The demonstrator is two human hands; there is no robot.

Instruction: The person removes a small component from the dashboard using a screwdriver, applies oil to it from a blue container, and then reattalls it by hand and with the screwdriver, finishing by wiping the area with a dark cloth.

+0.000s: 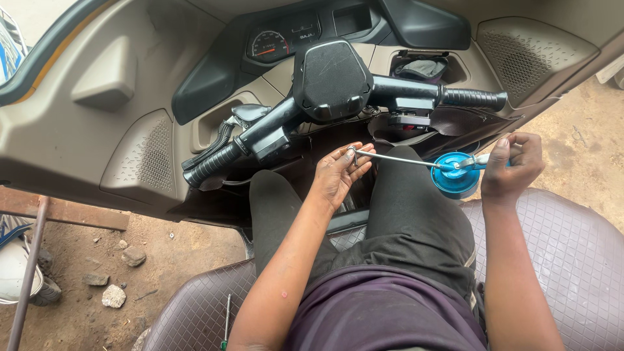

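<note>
Oiling w/ blue round metal oil can (455, 174), long thin spout.
R hand (512, 166) grips can's handle; L hand (338, 170) pinches spout tip w/ small metal part, below black handlebar (338, 91).

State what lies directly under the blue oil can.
The blue oil can sits over the person's thigh and the quilted seat, held by the right hand. Its base is hidden.

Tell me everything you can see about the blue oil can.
The oil can is a round blue body, metal by its sheen, with a pump fitting on top and a long thin silvery spout running left, nearly level. It sits above the person's right thigh, before the handlebar. The right hand grips its lever and handle. The spout tip meets the left hand's fingers, which pinch a small metal part there. How full it is cannot be told.
</note>
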